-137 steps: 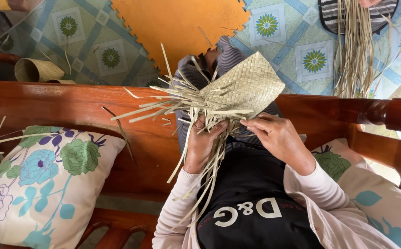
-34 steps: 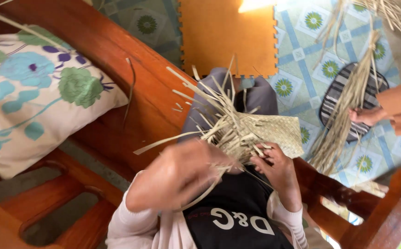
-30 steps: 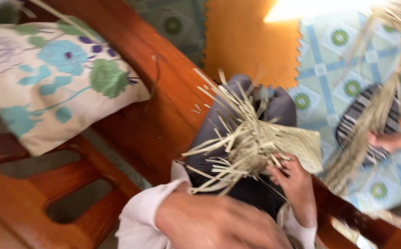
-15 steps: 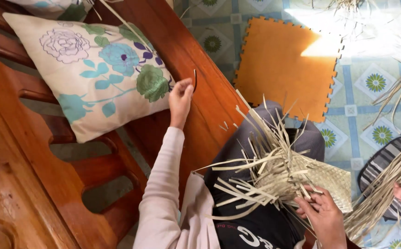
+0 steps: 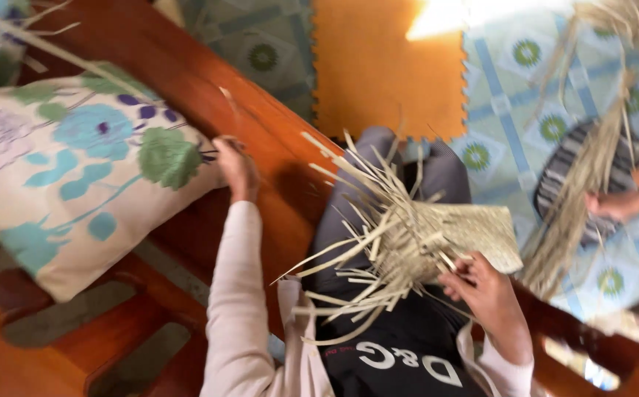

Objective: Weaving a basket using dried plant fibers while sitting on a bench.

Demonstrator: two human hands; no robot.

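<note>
Two hands are kept apart: one on the half-woven pale straw mat, one out at the wooden bench.

The right hand (image 5: 485,290) is closed on the near edge of the half-woven pale straw mat (image 5: 437,242), which is held over the lap with its loose strips fanned out to the left. The left hand (image 5: 235,165) is stretched far left to the red-brown wooden bench rail (image 5: 187,81), just beside the flowered white cushion (image 5: 77,162); whether anything is pinched in its fingers cannot be told through the blur. The mat would best be kept gripped firmly near its woven part, so that the loose ends are not disturbed. Another person's hand (image 5: 613,206) with a straw bundle (image 5: 591,169) is seen at the right.
</note>
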